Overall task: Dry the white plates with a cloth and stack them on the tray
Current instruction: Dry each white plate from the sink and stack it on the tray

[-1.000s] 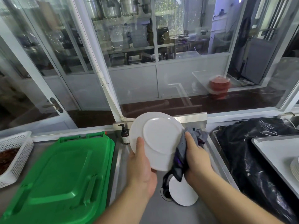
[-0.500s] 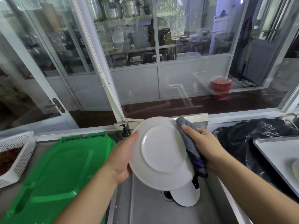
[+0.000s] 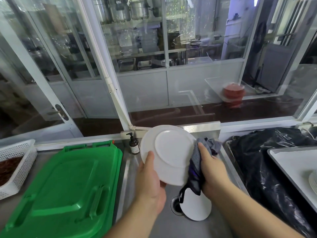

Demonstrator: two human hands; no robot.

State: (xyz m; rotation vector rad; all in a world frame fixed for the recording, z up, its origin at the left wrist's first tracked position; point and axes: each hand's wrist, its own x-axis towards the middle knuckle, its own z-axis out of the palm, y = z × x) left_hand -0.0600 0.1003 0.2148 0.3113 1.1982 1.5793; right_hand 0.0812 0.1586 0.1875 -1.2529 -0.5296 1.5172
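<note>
1. At far left, a white perforated plastic basket [image 3: 16,167] with brown contents sits on the steel counter.
2. Beside it lies a green plastic bin lid [image 3: 68,186], just left of the stainless steel sink [image 3: 127,172].
3. A brown pump bottle [image 3: 134,145] stands at the sink's back edge.
4. The left hand [image 3: 151,184] grips the round white ceramic plate [image 3: 169,153] by its lower rim, thumb on the underside, plate tilted up over the sink.
5. The right hand [image 3: 211,170] clamps a grey cloth [image 3: 195,169] against the plate's right edge.
6. A second white plate [image 3: 195,205] lies in the sink by the drain.
7. A black plastic bag [image 3: 257,162] sits to the right.
8. The white rectangular tray [image 3: 291,162] at far right carries stacked plates [image 3: 313,181] at its edge.
</note>
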